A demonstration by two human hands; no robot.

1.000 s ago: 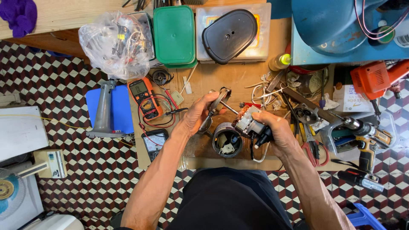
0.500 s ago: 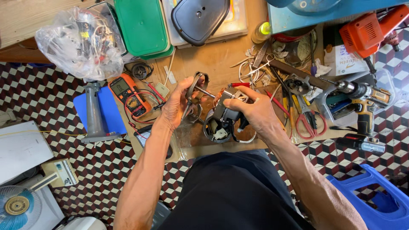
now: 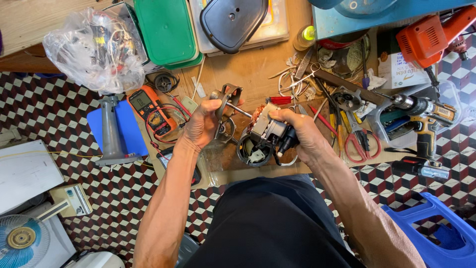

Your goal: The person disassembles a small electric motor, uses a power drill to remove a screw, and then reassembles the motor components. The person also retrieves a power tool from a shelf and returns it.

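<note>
My left hand [image 3: 202,124] grips a grey metal motor bracket [image 3: 224,99] with a steel shaft poking out to the right. My right hand [image 3: 303,135] holds a small electric motor core [image 3: 267,128] with copper windings and a black capacitor hanging below it. The two parts are held close together above a round black housing [image 3: 253,153] that lies on the brown cardboard [image 3: 248,74]. Both forearms reach up from the bottom of the view.
An orange multimeter [image 3: 151,110] with red leads lies left of my left hand. Red-handled scissors [image 3: 358,141], screwdrivers, a cordless drill [image 3: 421,119] and an orange drill [image 3: 429,37] crowd the right. A green lid [image 3: 166,30], plastic bag [image 3: 96,49], blue stool [image 3: 436,233] and fan [image 3: 22,238] surround.
Both hands lifted the motor parts slightly off the black housing and drew them a little apart; the bracket is now raised in my left hand. The camera view shifted.
</note>
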